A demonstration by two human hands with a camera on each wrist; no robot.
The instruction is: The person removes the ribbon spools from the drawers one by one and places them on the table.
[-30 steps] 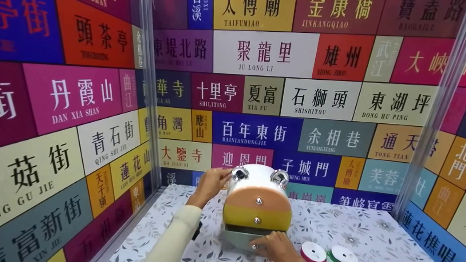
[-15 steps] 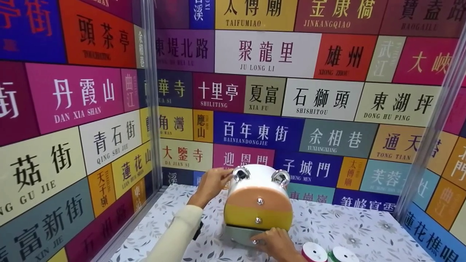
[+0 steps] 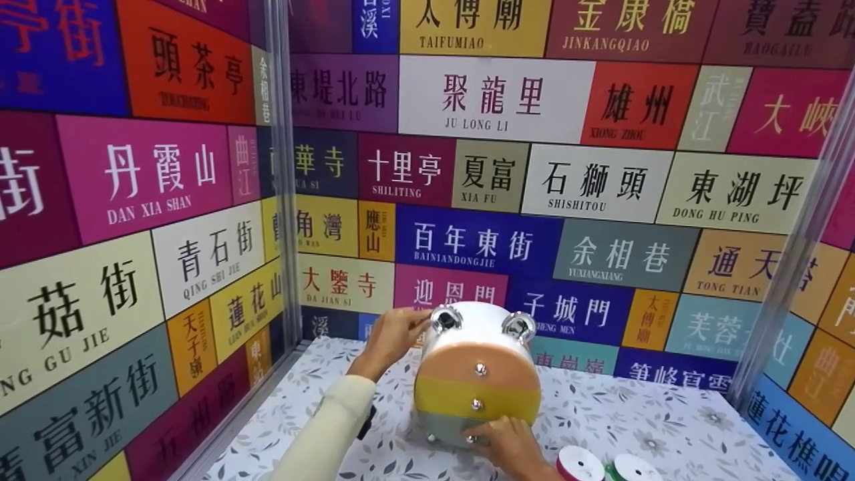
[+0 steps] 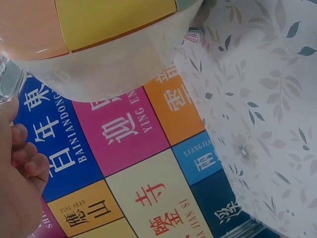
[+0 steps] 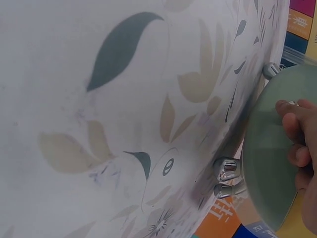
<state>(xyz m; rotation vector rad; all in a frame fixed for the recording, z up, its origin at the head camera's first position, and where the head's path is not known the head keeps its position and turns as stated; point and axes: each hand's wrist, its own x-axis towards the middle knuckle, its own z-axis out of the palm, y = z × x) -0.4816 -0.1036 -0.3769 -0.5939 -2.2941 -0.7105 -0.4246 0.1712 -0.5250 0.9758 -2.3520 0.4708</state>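
Observation:
A small rounded drawer cabinet [image 3: 467, 334] stands on the table, with a white top, two silver ring-shaped eyes and orange, yellow and grey-green drawers. My left hand [image 3: 394, 334] pinches the left silver eye [image 3: 446, 321]; in the left wrist view the thumb of that hand [image 4: 20, 168] lies against the silver piece [image 4: 11, 82]. At the lowest drawer [image 3: 441, 425], pushed in flush with the others, my right hand [image 3: 513, 442] holds the round silver knob [image 3: 471, 439]. The right wrist view has its curled fingers at the green drawer front [image 5: 267, 134].
Two white spools, one red-edged [image 3: 580, 462] and one green-edged [image 3: 633, 467], lie right of the right hand. A leaf-patterned cloth [image 3: 614, 407] covers the table. Walls of coloured name panels [image 3: 494, 97] rise behind and at both sides. Silver feet [image 5: 229, 168] support the cabinet.
The lowest drawer has gone from standing partly out to pushed in, the right hand moving inward with its knob. The left hand keeps its hold on the silver eye.

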